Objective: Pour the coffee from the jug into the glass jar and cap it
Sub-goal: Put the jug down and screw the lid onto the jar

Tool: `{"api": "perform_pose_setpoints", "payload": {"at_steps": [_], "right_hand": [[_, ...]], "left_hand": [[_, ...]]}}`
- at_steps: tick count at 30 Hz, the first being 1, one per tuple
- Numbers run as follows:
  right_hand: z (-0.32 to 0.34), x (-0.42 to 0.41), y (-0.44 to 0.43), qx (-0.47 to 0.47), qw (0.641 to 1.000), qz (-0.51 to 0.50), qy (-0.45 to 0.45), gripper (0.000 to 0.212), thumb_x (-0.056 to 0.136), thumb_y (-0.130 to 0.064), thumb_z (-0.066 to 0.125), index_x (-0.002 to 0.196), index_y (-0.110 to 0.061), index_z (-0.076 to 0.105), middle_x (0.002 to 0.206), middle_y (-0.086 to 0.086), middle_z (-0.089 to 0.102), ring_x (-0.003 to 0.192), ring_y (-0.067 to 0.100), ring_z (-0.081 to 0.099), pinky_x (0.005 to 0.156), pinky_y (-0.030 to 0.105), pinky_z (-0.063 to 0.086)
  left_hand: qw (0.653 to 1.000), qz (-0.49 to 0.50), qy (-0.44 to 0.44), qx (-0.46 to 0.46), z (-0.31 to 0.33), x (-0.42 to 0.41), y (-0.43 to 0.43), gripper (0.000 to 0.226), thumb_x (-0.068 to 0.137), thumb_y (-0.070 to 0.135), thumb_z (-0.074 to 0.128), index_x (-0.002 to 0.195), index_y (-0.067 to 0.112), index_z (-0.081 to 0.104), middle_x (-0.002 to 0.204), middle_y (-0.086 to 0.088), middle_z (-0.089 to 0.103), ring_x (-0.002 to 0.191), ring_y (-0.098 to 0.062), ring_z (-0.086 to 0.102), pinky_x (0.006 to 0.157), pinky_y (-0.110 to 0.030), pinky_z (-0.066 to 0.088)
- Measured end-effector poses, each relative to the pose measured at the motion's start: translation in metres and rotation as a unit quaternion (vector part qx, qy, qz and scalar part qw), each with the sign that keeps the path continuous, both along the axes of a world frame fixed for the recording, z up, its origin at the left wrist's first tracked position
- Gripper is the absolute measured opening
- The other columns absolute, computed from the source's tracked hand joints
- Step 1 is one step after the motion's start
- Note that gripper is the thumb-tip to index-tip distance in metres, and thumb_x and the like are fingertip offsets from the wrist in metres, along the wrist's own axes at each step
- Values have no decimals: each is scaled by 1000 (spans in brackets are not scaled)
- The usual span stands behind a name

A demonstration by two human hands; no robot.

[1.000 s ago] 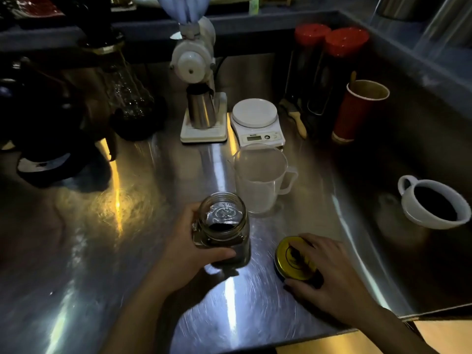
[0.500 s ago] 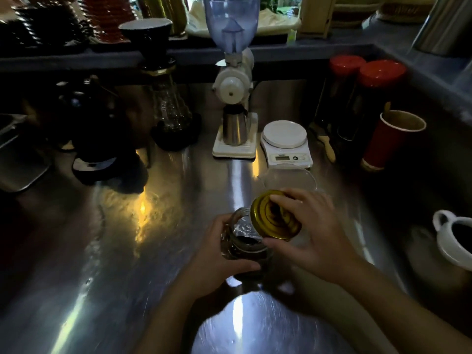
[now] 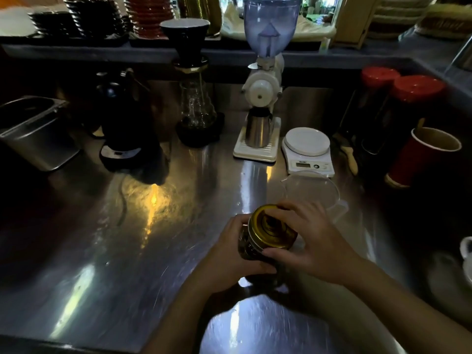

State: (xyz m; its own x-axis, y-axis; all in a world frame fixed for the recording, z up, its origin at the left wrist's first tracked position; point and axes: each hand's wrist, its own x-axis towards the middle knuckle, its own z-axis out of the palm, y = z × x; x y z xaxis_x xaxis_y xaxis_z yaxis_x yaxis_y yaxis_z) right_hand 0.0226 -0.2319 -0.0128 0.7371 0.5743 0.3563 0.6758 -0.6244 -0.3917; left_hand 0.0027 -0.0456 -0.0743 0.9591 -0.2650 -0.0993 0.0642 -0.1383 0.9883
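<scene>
The glass jar (image 3: 246, 247) with dark coffee stands on the steel counter, mostly hidden by both hands. My left hand (image 3: 229, 249) wraps around its left side. A gold metal lid (image 3: 270, 229) sits on the jar's mouth, and my right hand (image 3: 309, 238) grips the lid's rim from the right. The clear plastic jug (image 3: 313, 191) stands empty just behind the hands, its handle pointing right.
Behind the jug are a white scale (image 3: 307, 149) and a white grinder (image 3: 263, 98) with a steel cup. A red paper cup (image 3: 421, 157), two red-lidded canisters (image 3: 398, 106), a white cup (image 3: 466, 254), a black kettle (image 3: 127, 123) and a steel tub (image 3: 33, 129) ring the counter.
My right hand picked the gold lid up off the counter, carried it over and set it on the jar's mouth. My left hand kept holding the jar. The view tilted up.
</scene>
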Motion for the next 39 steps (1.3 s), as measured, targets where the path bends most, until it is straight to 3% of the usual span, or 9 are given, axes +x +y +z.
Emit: {"api": "perform_pose_setpoints", "payload": {"at_steps": [5,10,17,22,24,29,33,36,39], "right_hand": [[14,10,-2,-57,996,58,35,57,74,-53,58,115,-15,59,110,9,62,100,17,50,88,26,29],[18,19,-4,-111,989,95,37,59,71,-47,69,117,-12,57,113,11,59,102,24,51,90,37,38],[18,9,3,-145,989,10,-11,67,68,-69,54,112,-19,56,96,6,61,86,21,54,81,37,35],[25,8,-1,-111,985,92,90,65,74,-49,63,131,-31,38,133,2,44,122,13,34,99,31,22],[26,10,0,-102,984,105,99,63,73,-39,67,130,-28,41,130,2,48,120,13,37,99,28,24],[24,9,9,-142,989,7,37,81,66,-72,57,128,-22,41,115,6,54,105,20,47,89,35,29],[23,8,7,-144,986,73,43,66,72,-56,59,128,-26,40,123,3,51,112,17,44,92,35,27],[25,8,10,-149,988,-10,23,74,67,-71,50,123,-23,45,110,4,57,101,21,51,82,36,30],[27,7,10,-147,988,17,52,77,68,-70,48,130,-27,38,126,5,48,115,21,42,90,41,30]], "left_hand": [[999,-6,-7,38,4,2,1,80,50,29,88,115,47,45,123,8,59,111,-8,60,92,-35,55],[999,-8,-14,52,7,2,1,79,51,34,88,115,48,44,128,4,55,117,-12,57,100,-46,49],[998,-13,-14,52,11,0,0,77,52,38,86,114,51,43,128,4,54,118,-13,55,100,-47,49],[998,-13,-20,53,11,1,0,76,53,31,87,108,58,42,130,4,52,119,-11,54,102,-43,48],[998,-11,-23,55,11,1,0,76,53,30,87,107,60,42,129,5,52,119,-10,54,101,-40,49],[997,-14,-26,65,13,0,1,77,51,40,85,112,54,41,129,5,51,119,-10,54,99,-40,50],[998,-9,-28,59,14,0,1,76,54,27,87,109,53,42,126,8,53,113,-2,55,99,-36,50],[998,-13,-33,56,15,0,1,73,52,32,87,105,56,43,123,8,54,111,-3,57,95,-35,53],[998,-9,-36,57,15,0,1,74,49,38,86,108,55,43,124,5,54,114,-6,56,97,-37,51]]}}
